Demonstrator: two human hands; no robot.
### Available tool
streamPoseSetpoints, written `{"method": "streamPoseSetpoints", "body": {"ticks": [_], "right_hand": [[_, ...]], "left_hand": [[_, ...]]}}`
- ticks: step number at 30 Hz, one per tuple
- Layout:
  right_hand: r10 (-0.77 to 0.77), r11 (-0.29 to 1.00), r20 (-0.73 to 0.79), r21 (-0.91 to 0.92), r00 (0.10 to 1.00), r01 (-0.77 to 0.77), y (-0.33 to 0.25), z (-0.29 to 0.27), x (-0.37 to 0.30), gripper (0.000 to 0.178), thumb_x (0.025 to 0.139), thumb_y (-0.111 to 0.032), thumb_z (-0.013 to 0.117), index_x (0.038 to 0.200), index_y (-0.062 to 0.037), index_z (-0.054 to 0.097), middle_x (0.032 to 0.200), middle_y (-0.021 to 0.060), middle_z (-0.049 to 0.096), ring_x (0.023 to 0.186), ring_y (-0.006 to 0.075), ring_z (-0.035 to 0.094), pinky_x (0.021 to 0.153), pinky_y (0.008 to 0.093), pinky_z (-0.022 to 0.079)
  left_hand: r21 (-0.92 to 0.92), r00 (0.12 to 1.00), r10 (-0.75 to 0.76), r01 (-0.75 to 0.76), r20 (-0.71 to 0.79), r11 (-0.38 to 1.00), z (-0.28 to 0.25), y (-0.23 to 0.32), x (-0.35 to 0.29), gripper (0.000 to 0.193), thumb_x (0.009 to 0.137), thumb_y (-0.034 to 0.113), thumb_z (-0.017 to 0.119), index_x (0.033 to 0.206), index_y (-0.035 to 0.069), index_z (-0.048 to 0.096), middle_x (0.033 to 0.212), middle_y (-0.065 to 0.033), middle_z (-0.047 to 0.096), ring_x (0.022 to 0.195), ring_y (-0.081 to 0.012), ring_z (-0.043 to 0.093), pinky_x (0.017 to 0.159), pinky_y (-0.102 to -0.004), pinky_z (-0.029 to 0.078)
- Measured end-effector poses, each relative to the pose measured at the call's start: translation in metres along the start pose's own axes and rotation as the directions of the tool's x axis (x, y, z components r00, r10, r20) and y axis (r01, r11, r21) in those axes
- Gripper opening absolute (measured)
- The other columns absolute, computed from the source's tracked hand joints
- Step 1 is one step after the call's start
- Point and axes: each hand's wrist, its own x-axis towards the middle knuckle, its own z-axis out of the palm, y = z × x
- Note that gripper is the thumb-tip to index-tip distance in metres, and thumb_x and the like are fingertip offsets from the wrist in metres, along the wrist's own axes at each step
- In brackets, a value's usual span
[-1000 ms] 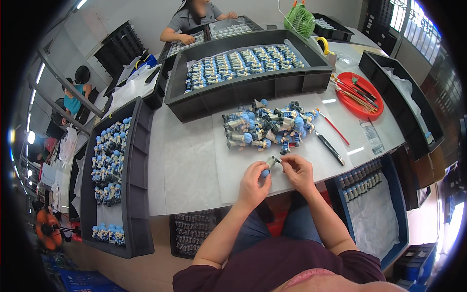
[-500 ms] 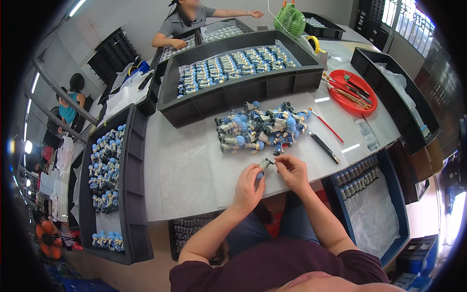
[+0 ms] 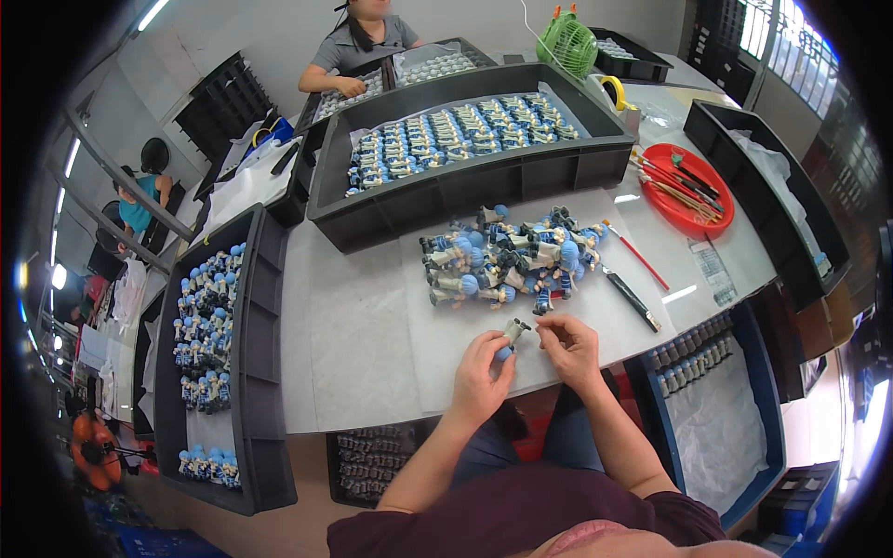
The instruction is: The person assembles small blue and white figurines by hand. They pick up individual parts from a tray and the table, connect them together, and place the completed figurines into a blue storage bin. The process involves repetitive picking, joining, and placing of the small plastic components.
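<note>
My left hand (image 3: 482, 374) is closed around a small figurine (image 3: 514, 329) with blue hair, its dark shoes pointing up and away from me. Close to those shoes, my right hand (image 3: 569, 352) has thumb and fingertips pinched together, a small gap from the figurine. Whatever the pinch may hold is too small to make out. Just beyond both hands a pile of similar blue-haired figurines (image 3: 512, 260) lies on white sheeting on the table (image 3: 358, 353). To the right of the pile rest a red-handled brush (image 3: 642, 258) and a black-handled cutter (image 3: 633, 299).
Behind the pile stands a large dark crate (image 3: 484, 181) with rows of figurines. More figurines fill a crate (image 3: 260, 372) at left and a blue crate (image 3: 772, 409) at right. A red basin (image 3: 674, 216) holds brushes. A co-worker (image 3: 363, 46) sits across, near a green fan (image 3: 567, 45).
The whole view has shifted slightly. My left hand still holds the figurine, and my right fingertips are a little farther from its shoes. The co-worker's outstretched arm has been drawn in.
</note>
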Motion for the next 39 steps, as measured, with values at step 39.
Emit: {"method": "streamPoseSetpoints", "body": {"ticks": [39], "right_hand": [[-0.047,0.997,0.03,-0.052,0.998,0.049,0.0011,-0.0009,-0.0016,0.011,0.08,0.001,0.06,0.091,-0.0001,0.062,0.076,0.0032,0.061,0.067,0.0054,0.055,0.056,0.0195,0.043]], "left_hand": [[0.022,1.0,-0.003,0.003,-0.018,1.0,0.0021,-0.0002,-0.0009,0.024,0.075,0.003,0.063,0.098,0.0,0.057,0.103,-0.0157,0.058,0.089,-0.0289,0.059,0.075,-0.0334,0.048]]}}
